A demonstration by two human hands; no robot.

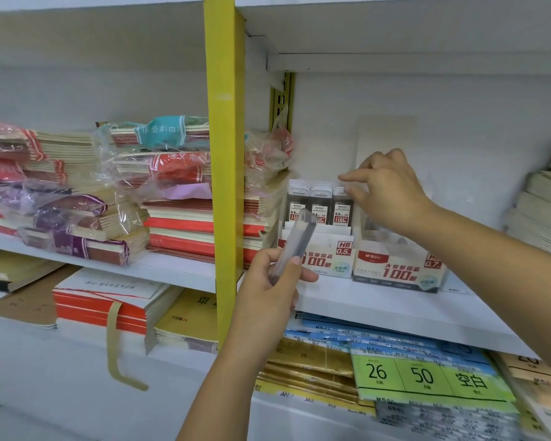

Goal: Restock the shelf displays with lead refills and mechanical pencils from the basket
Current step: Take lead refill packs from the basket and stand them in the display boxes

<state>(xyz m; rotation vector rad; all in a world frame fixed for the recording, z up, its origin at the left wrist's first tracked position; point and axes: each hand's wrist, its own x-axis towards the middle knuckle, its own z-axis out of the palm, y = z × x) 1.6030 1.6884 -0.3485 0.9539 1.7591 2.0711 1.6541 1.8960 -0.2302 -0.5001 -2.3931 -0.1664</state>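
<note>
Lead refill case [295, 246] | left hand [268, 288] curled round it | right hand [388, 192] fingertips [344, 177] pinch racked refill [341, 214] | advice: slot case upright, label forward, just beside those fingertips

The bare left forearm rises from 6 o'clock. The left hand [269, 281] curls fingers and thumb round a slim lead refill tube [296, 243] tilted toward 1 o'clock. The right arm enters from 4 o'clock, reaching toward 10 o'clock. The right hand [385, 189], knuckles up, pinches an upright lead refill case [341, 214] by its top between index finger and thumb.
</note>
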